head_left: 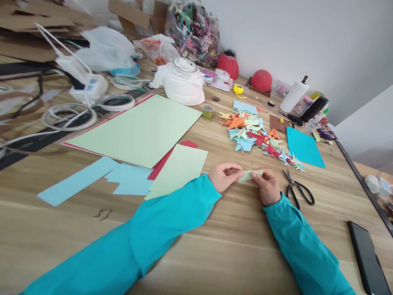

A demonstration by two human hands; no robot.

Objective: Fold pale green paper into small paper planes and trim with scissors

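Observation:
A small folded piece of pale green paper (245,176) is held between my two hands, just above the wooden table. My left hand (225,176) pinches its left end between thumb and fingers. At the right end, my right hand (267,185) grips it with the thumb on top. Black-handled scissors (297,189) lie right of my right hand. Beyond my hands spreads a pile of folded paper shapes (245,131) in orange, red, blue and green. Pale green paper (181,166) lies beside my left forearm, over a strip of red paper (159,166).
Large green sheets (138,127) and cut blue paper (132,179) lie to the left. A teal sheet (305,146) is at the right, with a black phone (368,258) near the front. Cables, a power strip (89,89), tape rolls (116,102) and bags crowd the back left.

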